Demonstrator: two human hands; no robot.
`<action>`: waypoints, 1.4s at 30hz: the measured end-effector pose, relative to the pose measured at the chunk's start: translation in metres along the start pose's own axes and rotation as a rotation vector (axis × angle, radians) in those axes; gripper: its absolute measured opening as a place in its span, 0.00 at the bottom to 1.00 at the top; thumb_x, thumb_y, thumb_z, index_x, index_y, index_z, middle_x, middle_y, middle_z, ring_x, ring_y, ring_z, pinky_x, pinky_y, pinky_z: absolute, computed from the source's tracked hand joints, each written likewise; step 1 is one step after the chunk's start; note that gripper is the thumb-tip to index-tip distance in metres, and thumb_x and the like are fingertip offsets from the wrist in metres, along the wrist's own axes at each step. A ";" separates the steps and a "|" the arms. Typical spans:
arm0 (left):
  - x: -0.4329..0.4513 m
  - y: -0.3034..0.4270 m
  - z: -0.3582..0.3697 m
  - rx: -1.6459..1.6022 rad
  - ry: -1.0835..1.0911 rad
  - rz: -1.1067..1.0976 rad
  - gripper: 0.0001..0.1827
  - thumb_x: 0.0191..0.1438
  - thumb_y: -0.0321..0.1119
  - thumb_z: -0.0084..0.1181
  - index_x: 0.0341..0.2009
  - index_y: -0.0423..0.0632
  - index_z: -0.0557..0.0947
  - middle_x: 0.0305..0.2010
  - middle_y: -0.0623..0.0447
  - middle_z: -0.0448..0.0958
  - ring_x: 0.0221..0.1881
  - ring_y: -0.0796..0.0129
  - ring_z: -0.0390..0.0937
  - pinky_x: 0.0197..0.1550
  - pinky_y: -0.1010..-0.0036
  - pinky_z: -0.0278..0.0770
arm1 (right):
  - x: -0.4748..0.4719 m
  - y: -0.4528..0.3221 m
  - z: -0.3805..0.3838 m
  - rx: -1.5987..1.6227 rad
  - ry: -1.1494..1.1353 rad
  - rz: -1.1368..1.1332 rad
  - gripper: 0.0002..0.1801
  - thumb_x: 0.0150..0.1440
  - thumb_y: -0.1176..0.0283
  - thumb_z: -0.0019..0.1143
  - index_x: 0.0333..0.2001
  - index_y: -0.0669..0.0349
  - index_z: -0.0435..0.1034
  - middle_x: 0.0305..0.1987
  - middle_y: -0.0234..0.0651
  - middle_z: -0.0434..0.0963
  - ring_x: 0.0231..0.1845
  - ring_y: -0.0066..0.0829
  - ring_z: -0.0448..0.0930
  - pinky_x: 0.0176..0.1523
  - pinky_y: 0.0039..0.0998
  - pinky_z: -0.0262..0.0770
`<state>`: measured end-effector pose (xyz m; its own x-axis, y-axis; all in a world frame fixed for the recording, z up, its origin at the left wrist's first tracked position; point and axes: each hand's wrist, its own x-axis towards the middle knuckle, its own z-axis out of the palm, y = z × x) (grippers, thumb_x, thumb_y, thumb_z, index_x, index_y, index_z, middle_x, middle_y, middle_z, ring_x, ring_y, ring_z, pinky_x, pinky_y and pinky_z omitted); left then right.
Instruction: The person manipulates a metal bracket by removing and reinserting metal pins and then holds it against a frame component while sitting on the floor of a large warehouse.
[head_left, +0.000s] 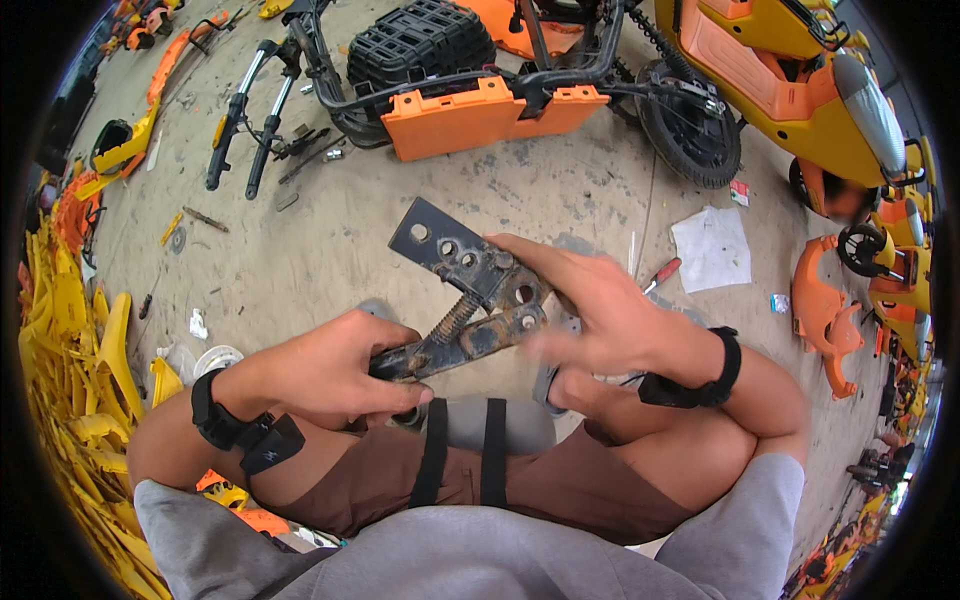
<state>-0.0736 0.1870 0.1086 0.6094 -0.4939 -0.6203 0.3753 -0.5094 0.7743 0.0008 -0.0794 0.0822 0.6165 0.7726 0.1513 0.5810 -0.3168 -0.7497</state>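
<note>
A worn black metal kickstand assembly (480, 339) is held up in front of my lap. It has a flat bracket plate (420, 232) with several holes, a rusty coil spring (454, 318) and a lower leg meeting the plate at a pivot. My left hand (330, 365) grips the end of the leg, thumb below and fingers above. Against the bracket's right side lies my right hand (604, 315), its index finger along the plate's upper edge; the thumb is blurred near the pivot and some fingers are hidden behind.
Ahead lies a scooter frame with orange panels (457, 120) and a wheel (694, 127). Fork tubes (247, 112) rest left of it. A red-handled screwdriver (664, 274) and a white sheet (712, 247) are at right. Yellow plastic panels (67, 352) pile up on the left.
</note>
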 end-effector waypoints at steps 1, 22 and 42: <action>-0.002 0.005 0.000 -0.012 0.003 0.006 0.12 0.55 0.35 0.63 0.31 0.37 0.79 0.18 0.54 0.76 0.17 0.75 0.74 0.19 0.77 0.70 | -0.001 -0.007 -0.009 -0.191 -0.036 -0.056 0.42 0.53 0.46 0.59 0.63 0.63 0.60 0.31 0.40 0.74 0.27 0.41 0.78 0.29 0.35 0.72; 0.005 0.013 -0.002 0.098 0.137 0.043 0.13 0.52 0.34 0.62 0.29 0.35 0.76 0.16 0.53 0.73 0.18 0.78 0.68 0.22 0.76 0.67 | 0.002 0.002 -0.001 -0.225 0.052 -0.039 0.42 0.48 0.45 0.64 0.56 0.66 0.65 0.27 0.45 0.77 0.27 0.47 0.79 0.29 0.39 0.73; 0.003 0.007 -0.002 0.351 0.025 0.242 0.16 0.49 0.38 0.65 0.33 0.37 0.80 0.16 0.45 0.73 0.17 0.64 0.73 0.23 0.70 0.69 | 0.020 -0.002 -0.027 0.509 -0.101 0.216 0.32 0.62 0.51 0.50 0.61 0.64 0.65 0.30 0.26 0.73 0.20 0.10 0.63 0.24 0.16 0.58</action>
<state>-0.0675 0.1830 0.1123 0.6691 -0.6138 -0.4190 -0.0387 -0.5918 0.8051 0.0270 -0.0781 0.1041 0.6242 0.7768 -0.0836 0.1020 -0.1871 -0.9770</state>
